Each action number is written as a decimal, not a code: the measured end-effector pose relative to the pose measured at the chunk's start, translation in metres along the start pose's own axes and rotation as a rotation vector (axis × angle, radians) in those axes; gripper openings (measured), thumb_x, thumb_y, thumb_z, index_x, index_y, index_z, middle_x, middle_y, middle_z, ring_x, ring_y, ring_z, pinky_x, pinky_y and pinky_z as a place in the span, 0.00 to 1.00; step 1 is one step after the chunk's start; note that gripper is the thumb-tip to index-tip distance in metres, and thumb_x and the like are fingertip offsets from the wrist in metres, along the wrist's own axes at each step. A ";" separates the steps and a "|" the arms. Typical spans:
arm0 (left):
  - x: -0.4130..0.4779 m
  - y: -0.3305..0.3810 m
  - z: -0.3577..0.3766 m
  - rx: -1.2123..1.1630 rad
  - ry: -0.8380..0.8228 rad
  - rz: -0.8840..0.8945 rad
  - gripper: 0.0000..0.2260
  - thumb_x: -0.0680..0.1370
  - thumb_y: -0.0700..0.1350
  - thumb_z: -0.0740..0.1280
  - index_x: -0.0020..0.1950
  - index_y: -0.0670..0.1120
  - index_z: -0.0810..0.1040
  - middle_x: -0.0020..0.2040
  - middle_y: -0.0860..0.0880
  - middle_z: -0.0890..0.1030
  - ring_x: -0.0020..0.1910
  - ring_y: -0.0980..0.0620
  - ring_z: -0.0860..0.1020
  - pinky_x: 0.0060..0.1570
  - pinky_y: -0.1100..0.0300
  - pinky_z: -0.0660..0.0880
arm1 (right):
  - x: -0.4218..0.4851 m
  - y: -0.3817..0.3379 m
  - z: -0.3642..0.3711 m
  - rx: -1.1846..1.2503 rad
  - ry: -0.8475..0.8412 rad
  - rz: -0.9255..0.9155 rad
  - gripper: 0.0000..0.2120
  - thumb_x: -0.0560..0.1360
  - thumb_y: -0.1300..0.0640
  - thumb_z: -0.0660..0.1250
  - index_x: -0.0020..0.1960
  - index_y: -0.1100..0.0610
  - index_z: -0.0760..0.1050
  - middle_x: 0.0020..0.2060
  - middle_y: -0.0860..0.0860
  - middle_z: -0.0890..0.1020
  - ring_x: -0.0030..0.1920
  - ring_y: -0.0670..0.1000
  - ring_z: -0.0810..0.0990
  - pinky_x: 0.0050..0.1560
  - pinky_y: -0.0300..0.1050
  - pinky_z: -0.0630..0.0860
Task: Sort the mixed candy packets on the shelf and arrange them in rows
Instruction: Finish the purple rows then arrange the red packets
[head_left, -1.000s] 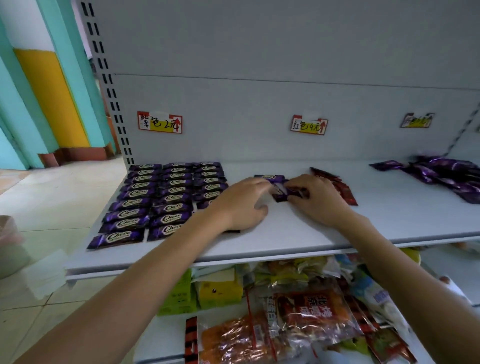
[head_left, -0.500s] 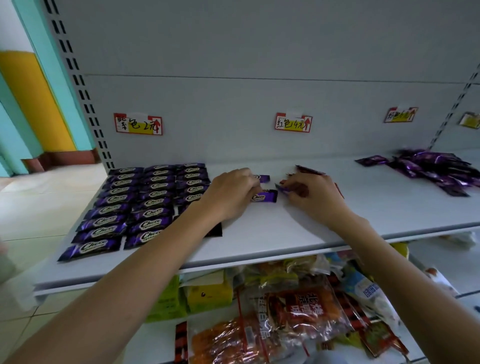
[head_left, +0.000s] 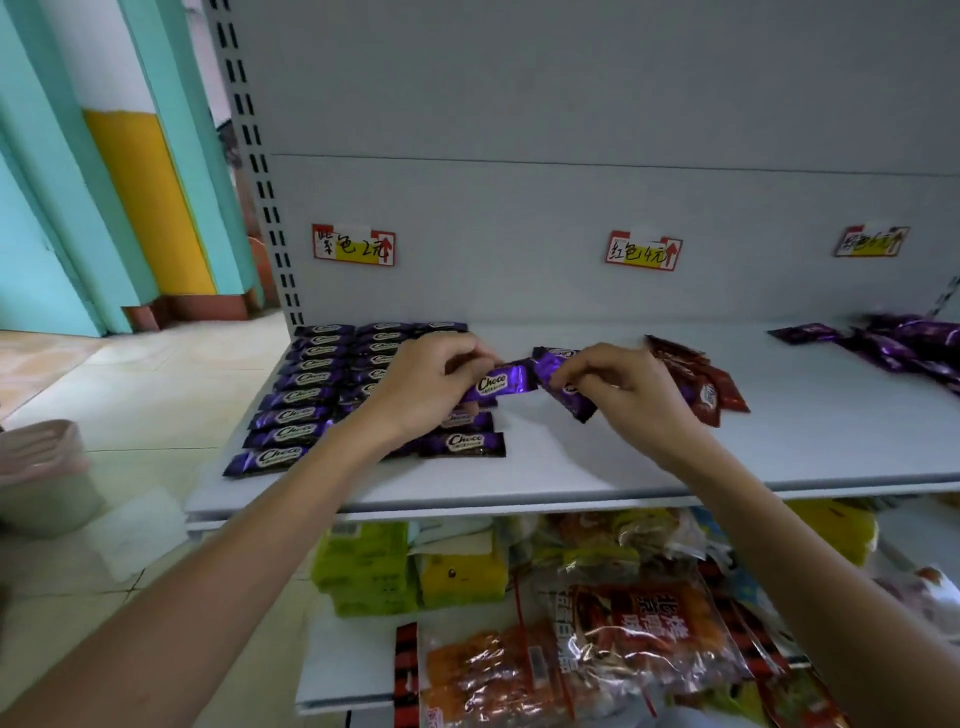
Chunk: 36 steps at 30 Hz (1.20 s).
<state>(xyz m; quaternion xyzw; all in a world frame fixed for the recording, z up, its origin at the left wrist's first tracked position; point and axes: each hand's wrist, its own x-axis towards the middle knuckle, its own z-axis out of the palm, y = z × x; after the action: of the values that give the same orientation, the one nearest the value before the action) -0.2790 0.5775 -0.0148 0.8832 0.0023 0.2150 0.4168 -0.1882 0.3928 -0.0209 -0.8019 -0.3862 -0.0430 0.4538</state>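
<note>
Purple Choco packets (head_left: 306, 400) lie in neat rows on the left of the white shelf (head_left: 623, 457). My left hand (head_left: 421, 384) pinches one purple packet (head_left: 501, 382) by its left end, lifted just above the rows' right edge. My right hand (head_left: 628, 389) grips another purple packet (head_left: 558, 382), tilted, beside it. Several red packets (head_left: 701, 379) lie behind my right hand. A loose heap of purple packets (head_left: 904, 345) sits at the far right of the shelf.
Three price labels (head_left: 353, 244) hang on the back panel. The lower shelf (head_left: 353, 670) holds bagged snacks (head_left: 639, 634) and green and yellow boxes (head_left: 410, 566). A pink bin (head_left: 41, 478) stands on the tiled floor at left.
Both hands have lifted off the shelf, each now holding a purple packet in the air. The camera has moved closer and a little to the right.
</note>
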 end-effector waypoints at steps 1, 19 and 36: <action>-0.006 -0.002 -0.008 0.004 0.014 -0.006 0.07 0.79 0.41 0.63 0.47 0.51 0.79 0.42 0.59 0.80 0.36 0.62 0.79 0.39 0.74 0.72 | 0.001 -0.005 0.006 0.035 -0.012 0.007 0.21 0.74 0.69 0.58 0.37 0.45 0.79 0.42 0.42 0.80 0.45 0.46 0.78 0.45 0.43 0.74; -0.102 -0.017 -0.094 -0.176 0.137 -0.157 0.13 0.75 0.33 0.66 0.46 0.53 0.79 0.43 0.51 0.83 0.37 0.58 0.81 0.44 0.64 0.79 | -0.005 -0.074 0.079 0.158 -0.149 -0.161 0.01 0.72 0.55 0.70 0.42 0.51 0.80 0.39 0.46 0.80 0.38 0.45 0.77 0.39 0.39 0.72; -0.125 -0.037 -0.106 0.220 0.459 0.038 0.10 0.73 0.39 0.70 0.46 0.55 0.79 0.35 0.55 0.71 0.35 0.61 0.71 0.36 0.73 0.65 | -0.015 -0.081 0.097 0.268 -0.263 -0.115 0.14 0.75 0.64 0.66 0.52 0.46 0.71 0.40 0.44 0.82 0.44 0.50 0.80 0.50 0.48 0.77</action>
<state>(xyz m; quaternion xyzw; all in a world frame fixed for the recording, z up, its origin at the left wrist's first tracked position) -0.4262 0.6568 -0.0297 0.8512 0.1038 0.4160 0.3027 -0.2793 0.4812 -0.0271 -0.7095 -0.4897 0.0880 0.4990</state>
